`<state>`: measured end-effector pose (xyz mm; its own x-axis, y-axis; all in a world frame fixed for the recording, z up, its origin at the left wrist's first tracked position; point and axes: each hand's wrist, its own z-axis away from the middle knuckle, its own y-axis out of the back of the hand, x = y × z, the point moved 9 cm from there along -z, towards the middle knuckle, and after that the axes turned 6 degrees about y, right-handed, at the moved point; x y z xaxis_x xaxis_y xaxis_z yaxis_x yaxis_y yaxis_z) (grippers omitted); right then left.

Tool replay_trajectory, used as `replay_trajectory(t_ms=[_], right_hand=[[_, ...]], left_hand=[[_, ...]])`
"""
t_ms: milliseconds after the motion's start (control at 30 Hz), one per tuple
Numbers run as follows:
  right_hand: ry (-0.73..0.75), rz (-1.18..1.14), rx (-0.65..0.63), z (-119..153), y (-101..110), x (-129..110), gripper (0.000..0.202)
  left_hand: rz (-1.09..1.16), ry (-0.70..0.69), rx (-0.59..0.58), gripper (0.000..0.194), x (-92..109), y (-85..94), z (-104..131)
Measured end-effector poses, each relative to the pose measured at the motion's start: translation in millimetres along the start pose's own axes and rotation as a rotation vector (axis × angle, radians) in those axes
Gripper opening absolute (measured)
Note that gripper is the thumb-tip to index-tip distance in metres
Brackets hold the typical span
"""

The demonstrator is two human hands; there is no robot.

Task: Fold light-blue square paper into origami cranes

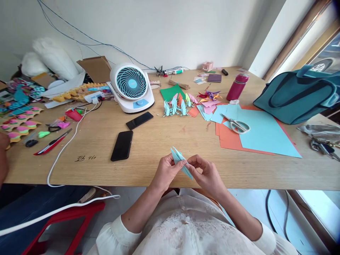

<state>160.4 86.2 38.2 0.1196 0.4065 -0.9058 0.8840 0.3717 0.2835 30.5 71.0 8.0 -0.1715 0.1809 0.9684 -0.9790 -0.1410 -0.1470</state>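
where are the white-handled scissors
In the head view, the scissors lie right of centre on light blue paper, left of the teal bag.

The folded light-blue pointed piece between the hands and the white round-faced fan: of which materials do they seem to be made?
Folded light-blue pointed piece: most likely paper, matte; thin layers and crisp edges suggest it.
White round-faced fan: probably moulded plastic, smooth with a light sheen, judging by its evenly white, curved shell.
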Motion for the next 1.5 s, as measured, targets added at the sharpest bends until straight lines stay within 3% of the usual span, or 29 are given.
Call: replay_trajectory(t_ms=[233, 600, 833, 1100, 1233, 1500], right_hand=[[0.059, 0.028, -0.041, -2.4, 0.9, -4.2, 0.02], [0.115, 0.078, -0.068, -1.3, 0.2, -5.5, 0.017], [0.038, 0.031, -0.064, -1.6, -2.1, 0.6, 0.016], [0.031, 0.064, -0.023, -7.5, -0.6, 6.7, 0.02], [-0.087, -0.027, -0.065, -9.5, -3.9, 21.4, 0.023], [-0.061, 0.093, -0.116, -13.5, 0.3, 21.5, 0.019]], left_hand=[[0.04, 0.015, -0.094, 0.029, 1.1, -9.1, 5.7], [-0.011, -0.049, -0.089, 0.022, 6.9, -8.7, 8.5], [-0.052, -0.106, -0.015, 0.024, 7.3, -3.0, 4.6], [0.044, -0.048, 0.116, 0.027, -8.6, 3.4, -1.7], [0.11, -0.028, 0.144, 0.028, -12.4, 3.5, -3.2], [-0.148, -0.127, 0.051, 0.023, -3.5, 3.5, -8.8]])
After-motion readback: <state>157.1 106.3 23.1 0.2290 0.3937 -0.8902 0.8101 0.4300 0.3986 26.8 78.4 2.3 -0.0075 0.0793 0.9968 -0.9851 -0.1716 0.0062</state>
